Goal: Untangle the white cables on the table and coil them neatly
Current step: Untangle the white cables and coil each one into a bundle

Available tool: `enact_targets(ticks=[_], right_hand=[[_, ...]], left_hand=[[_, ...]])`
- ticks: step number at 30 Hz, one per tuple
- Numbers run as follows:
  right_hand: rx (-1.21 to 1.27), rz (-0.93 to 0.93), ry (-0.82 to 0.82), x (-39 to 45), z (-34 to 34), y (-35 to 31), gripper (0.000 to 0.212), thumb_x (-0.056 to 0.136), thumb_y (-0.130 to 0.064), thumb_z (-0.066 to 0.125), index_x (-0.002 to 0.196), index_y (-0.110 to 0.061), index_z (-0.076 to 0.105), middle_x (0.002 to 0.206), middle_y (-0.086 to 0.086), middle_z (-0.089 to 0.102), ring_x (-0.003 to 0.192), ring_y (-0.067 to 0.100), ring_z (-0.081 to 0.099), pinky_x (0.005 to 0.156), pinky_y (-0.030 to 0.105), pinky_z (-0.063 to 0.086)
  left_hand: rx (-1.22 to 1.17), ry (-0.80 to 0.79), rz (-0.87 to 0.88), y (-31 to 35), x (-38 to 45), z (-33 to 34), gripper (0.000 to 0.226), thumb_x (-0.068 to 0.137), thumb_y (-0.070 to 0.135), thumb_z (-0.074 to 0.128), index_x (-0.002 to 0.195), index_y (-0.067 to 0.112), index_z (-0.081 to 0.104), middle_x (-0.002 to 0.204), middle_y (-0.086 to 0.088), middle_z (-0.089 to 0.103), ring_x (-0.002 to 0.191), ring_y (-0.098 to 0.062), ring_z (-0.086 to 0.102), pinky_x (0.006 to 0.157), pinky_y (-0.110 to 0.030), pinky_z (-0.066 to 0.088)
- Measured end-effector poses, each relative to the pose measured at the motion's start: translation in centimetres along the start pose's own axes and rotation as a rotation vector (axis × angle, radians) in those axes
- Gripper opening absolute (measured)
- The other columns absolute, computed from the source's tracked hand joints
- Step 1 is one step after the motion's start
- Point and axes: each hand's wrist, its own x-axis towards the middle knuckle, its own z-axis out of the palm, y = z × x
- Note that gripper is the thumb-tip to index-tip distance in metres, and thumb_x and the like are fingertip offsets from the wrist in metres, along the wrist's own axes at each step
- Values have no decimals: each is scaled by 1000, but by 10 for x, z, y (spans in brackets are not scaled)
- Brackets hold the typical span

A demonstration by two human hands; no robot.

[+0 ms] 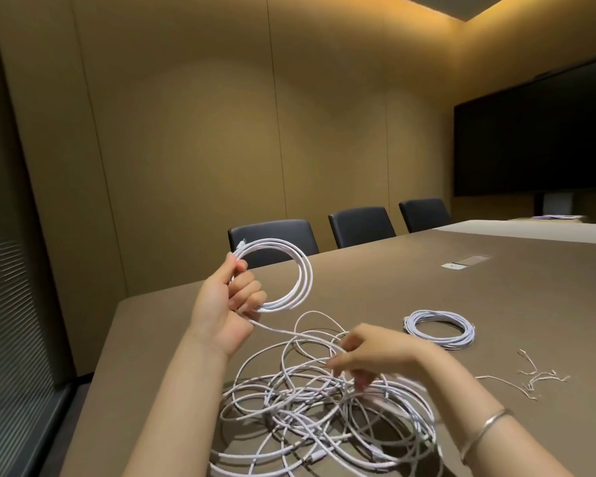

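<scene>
My left hand [233, 297] is raised above the table and grips a round coil of white cable [301, 270], its plug end sticking up by my thumb. A strand runs from this coil down to my right hand [369, 352], whose fingers pinch it over a large tangled heap of white cables [310, 418] lying on the brown table [496, 304]. The right hand is blurred. A finished white coil [439, 328] lies flat on the table to the right of the heap.
Several thin white ties [534, 378] lie scattered at the right. Three dark chairs [360, 226] stand along the table's far edge. A metal socket panel [465, 261] sits in the tabletop. A large dark screen [537, 139] hangs on the right wall.
</scene>
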Motion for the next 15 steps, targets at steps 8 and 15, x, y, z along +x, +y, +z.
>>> enact_targets(ticks=[8,15], right_hand=[[267,170,490,-26,-55,27,28,82,-27,74,69,-9,58,51,-1,38,45,12,32,48,23,26],[673,-90,447,-33,-55,-16,28,95,-32,57,93,-7,68,63,0,38,54,12,32,53,25,31]], left_hand=[[58,29,56,20,6,-20,38,104,36,40,72,16,45,44,8,21,31,-7,19,34,-17,16],[320,-25,19,-2,9,-11,37,103,36,43,72,15,46,43,8,20,32,-4,16,33,-18,17]])
